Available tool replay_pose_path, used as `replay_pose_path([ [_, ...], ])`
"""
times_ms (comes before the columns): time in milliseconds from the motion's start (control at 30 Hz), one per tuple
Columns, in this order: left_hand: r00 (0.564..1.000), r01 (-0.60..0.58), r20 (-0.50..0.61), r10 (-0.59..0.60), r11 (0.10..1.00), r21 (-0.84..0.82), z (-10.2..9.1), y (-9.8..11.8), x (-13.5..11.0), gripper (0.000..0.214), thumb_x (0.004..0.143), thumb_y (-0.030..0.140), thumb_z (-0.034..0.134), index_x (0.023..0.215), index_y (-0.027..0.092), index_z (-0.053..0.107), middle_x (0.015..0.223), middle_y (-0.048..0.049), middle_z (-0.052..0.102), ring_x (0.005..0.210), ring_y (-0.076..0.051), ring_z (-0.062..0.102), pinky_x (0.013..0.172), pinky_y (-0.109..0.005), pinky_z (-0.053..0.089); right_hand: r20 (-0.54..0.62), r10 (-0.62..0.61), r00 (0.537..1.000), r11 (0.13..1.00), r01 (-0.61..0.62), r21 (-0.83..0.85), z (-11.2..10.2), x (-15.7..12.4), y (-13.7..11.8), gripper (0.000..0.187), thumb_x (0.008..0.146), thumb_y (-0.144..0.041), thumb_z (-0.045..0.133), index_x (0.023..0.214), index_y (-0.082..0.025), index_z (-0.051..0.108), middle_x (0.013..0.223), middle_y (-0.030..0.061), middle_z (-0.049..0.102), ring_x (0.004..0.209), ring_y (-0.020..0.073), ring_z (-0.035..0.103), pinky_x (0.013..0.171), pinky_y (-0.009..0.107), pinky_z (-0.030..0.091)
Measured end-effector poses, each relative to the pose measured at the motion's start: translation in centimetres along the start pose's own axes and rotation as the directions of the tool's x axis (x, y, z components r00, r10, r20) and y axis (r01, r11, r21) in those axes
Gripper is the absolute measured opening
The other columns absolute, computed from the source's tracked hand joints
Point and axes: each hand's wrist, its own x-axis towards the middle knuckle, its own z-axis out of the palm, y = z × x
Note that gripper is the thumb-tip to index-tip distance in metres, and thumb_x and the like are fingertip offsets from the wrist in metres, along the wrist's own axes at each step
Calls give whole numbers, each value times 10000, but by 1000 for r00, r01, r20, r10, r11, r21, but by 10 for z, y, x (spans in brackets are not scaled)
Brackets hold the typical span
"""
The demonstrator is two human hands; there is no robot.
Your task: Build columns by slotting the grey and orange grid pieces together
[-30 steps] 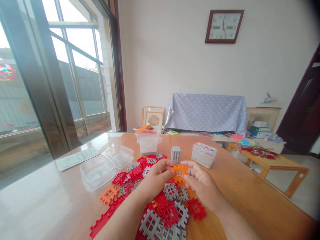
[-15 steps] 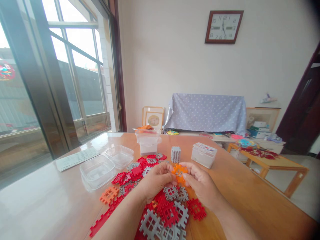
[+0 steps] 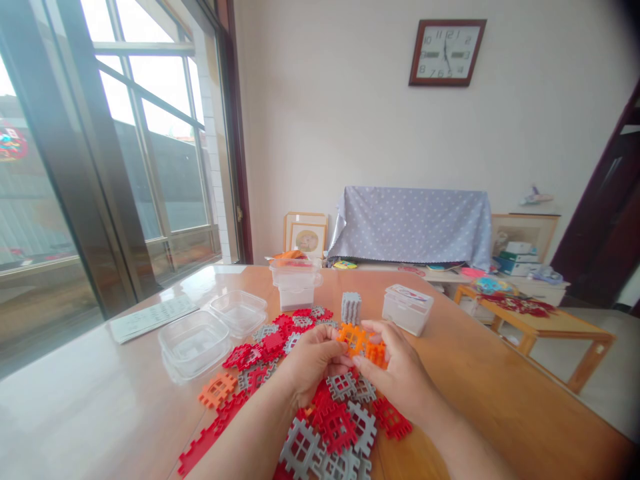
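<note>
Over counter (image 3: 495, 380), gripping orange tiles (image 3: 353, 338) between left hand (image 3: 311, 357) and right hand (image 3: 403, 367), at six o'clock from grey stack (image 3: 351, 308).

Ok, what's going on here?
A person's left hand and right hand hold orange notched plastic pieces between them, over a spread of mostly red and grey notched plastic pieces. Whether the orange ones are joined is unclear. Beyond the hands, a stack of grey notched pieces stands on the brown wooden table.

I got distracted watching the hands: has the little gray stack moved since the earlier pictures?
No. Judged against the wall clock, the gray stack keeps the same spot on the table, shifting neither left nor right.
</note>
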Motion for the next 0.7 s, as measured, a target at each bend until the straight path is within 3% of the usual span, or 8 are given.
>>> replay_pose_path([
  [267,1000,-12,2,12,1000,-11,-3,-2,2,351,691,273,820,880,198,534,751,-7,676,677,-134,667,645,-232,494,10,-105,994,977,105,-187,-4,3,0,521,819,-329,737,1316,-303,586,1270,83,607,1195,303,582,1033,459,496],
  [467,999,-37,25,37,999,-11,0,0,-1,345,711,288,832,883,200,546,824,-20,687,778,-155,676,715,-261,495,31,-112,993,977,116,-181,-10,5,4,496,817,-276,689,1305,-290,603,1271,70,617,1198,273,593,1043,418,498],
  [700,996,-78,-43,81,995,69,-10,10,-2,294,805,375,764,957,191,593,992,-98,741,891,-175,677,794,-288,479,72,91,993,993,-85,-76,-47,16,45,466,855,-402,665,1300,-267,641,1345,81,622,1249,287,582,1074,463,460],
])
